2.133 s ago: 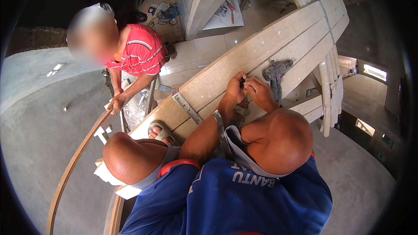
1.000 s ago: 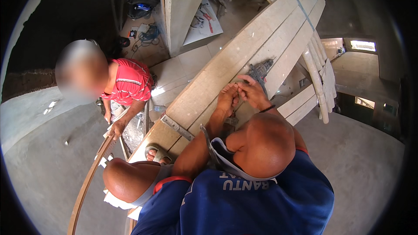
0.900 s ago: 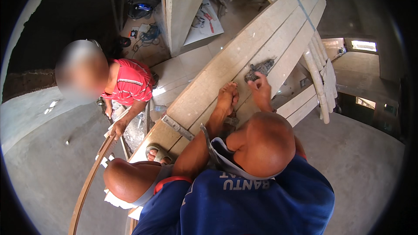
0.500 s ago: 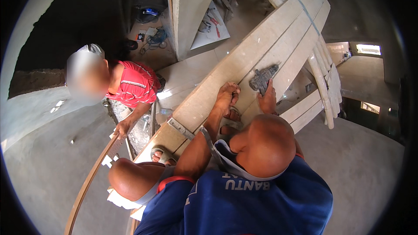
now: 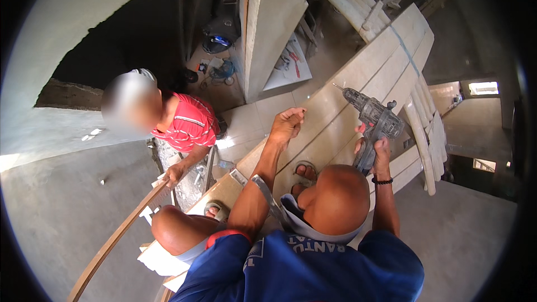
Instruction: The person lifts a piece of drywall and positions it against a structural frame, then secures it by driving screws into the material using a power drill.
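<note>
My right hand (image 5: pixel 382 155) grips a dusty dark power drill (image 5: pixel 373 116) by its handle. The drill is lifted above the planks (image 5: pixel 330 134), its thin bit pointing to the far left. In front of me, over the left edge of the planks, my left hand (image 5: pixel 286 126) is closed, thumb and fingers pinched together. What they hold, if anything, is too small to make out. Beside my left forearm is a flat metal strip (image 5: pixel 267 191), partly hidden by my knee and clothing.
I squat on the planks, feet in sandals. Below at left, a person in a red shirt (image 5: pixel 193 120) holds a long wooden strip (image 5: pixel 114 225). Bamboo poles (image 5: pixel 420 134) lie under the planks at right. Tools rest on a white board (image 5: pixel 288 67) beyond a wall edge.
My right hand has taken hold of the drill and lifted it off the planks; its bit has swung to the left. My left hand has risen from near my foot, fingers pinched.
</note>
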Demonstrator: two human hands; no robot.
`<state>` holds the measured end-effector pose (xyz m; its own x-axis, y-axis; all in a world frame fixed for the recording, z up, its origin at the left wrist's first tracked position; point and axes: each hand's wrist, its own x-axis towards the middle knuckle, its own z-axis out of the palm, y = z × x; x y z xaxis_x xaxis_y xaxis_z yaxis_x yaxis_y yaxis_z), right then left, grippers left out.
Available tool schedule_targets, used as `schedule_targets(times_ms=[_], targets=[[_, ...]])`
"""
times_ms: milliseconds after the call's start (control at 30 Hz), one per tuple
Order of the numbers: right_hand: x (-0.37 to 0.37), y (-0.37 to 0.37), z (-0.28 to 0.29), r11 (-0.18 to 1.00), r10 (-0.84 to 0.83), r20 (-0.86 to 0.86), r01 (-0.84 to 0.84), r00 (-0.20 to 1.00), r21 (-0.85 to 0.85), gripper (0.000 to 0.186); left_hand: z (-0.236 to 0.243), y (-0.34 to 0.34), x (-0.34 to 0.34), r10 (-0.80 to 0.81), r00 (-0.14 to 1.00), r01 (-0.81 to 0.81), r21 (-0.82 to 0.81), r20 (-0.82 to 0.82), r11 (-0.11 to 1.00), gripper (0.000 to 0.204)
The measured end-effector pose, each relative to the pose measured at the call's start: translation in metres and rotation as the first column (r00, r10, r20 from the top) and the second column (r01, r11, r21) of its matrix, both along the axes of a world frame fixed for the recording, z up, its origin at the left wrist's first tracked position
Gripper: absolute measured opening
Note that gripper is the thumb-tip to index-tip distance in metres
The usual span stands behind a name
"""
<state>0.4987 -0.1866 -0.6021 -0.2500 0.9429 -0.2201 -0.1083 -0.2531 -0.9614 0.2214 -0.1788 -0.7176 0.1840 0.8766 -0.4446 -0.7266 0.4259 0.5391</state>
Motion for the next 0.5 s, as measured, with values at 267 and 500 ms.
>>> schedule_targets(times_ms=[267,500], targets=[[-0.075,0.020,0.027,0.995,0.091,-0.017,-0.090,0.996,0.053,0.074,0.059,0.012,-0.061,0.183,0.983,-0.182,0.101,0.001,0.978,0.014],[-0.116,0.043,0.088,0.937,0.341,0.001,-0.340,0.940,0.080,0.075,0.140,-0.002,-0.119,0.325,0.943,-0.332,0.167,0.070,0.928,0.010]])
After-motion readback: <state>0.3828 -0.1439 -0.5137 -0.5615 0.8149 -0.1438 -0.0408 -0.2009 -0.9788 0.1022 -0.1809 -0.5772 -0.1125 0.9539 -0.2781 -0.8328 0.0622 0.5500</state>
